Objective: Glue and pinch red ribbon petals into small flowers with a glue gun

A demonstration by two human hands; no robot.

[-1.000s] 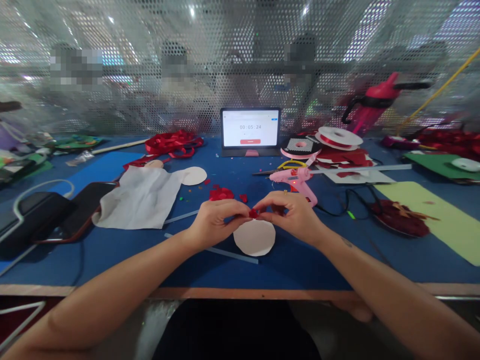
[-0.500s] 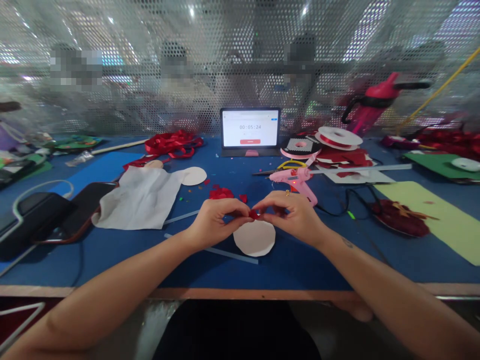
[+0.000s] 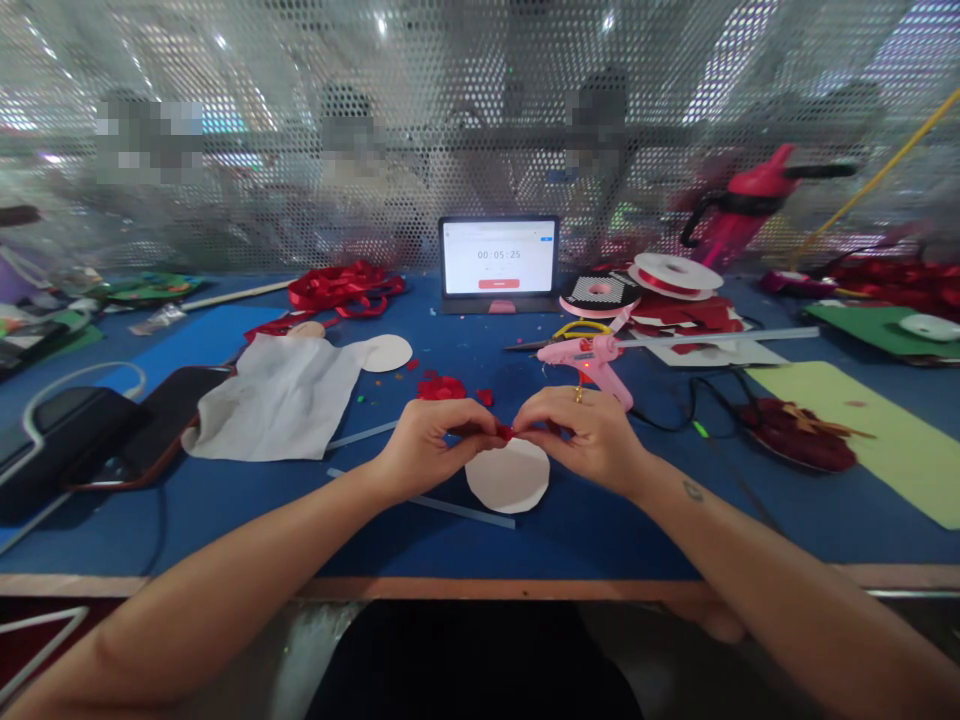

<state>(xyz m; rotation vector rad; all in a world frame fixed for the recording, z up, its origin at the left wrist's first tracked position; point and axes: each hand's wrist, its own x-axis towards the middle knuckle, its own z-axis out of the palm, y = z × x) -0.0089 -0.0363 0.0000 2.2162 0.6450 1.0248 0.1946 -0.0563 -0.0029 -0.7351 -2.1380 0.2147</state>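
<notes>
My left hand (image 3: pixel 439 440) and my right hand (image 3: pixel 585 435) meet over the table, both closed in a pinch. Between their fingertips is a small piece of red ribbon (image 3: pixel 504 432), mostly hidden by the fingers. Below it lies a white round disc (image 3: pixel 508 480), flat on the blue tabletop (image 3: pixel 600 540). Just beyond my left hand sits a small heap of red pieces (image 3: pixel 441 387), with one loose red bit (image 3: pixel 485 397) beside it. A pink glue gun (image 3: pixel 592 360) rests behind my right hand.
Clear glue sticks (image 3: pixel 465 512) lie by my left forearm. A tablet (image 3: pixel 499 258) with a running timer stands at the back. Ribbon spools (image 3: pixel 675 275) and yellow-handled scissors (image 3: pixel 581 330) are right of it. Left are a white cloth (image 3: pixel 277 395) and a phone (image 3: pixel 157 425).
My right fingertips have shifted slightly, and the red piece between the hands looks turned and stretched flatter. My left hand stays almost in place. The timer went up one second.
</notes>
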